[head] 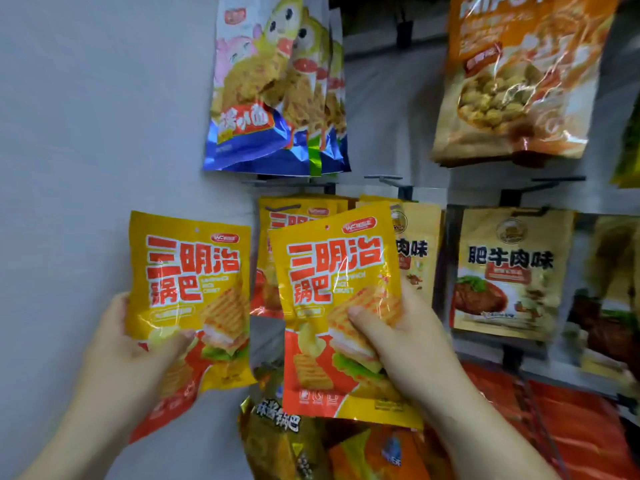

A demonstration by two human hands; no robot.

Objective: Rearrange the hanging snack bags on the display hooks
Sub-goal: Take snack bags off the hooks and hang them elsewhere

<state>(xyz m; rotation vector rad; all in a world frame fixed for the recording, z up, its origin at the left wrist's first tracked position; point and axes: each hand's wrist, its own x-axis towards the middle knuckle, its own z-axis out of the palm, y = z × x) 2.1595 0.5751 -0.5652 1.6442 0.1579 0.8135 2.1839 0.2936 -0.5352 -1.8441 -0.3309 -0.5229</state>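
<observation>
Left grip (138, 358) closed on the lower left of the first yellow bag (194, 282), thumb across the front; right grip (412, 341) pinching the second yellow bag (332, 289) likewise. Both bags off the hooks, upright before the left edge of the display panel (391, 133), the second overlapping the hanging yellow stack (298, 216) on its hook (287, 206).

Probable faults:
- hang hole (326, 226) missing the hook tip, given low holds and floppy tops;
- stack nudged off;
- hole torn by a skewed push.

Count:
- two yellow bags in hand, at least two hung;
- three blue cartoon bags (256, 98);
- two beige beef bags (509, 271) facing out;
- one orange bag (519, 81) showing.
</observation>
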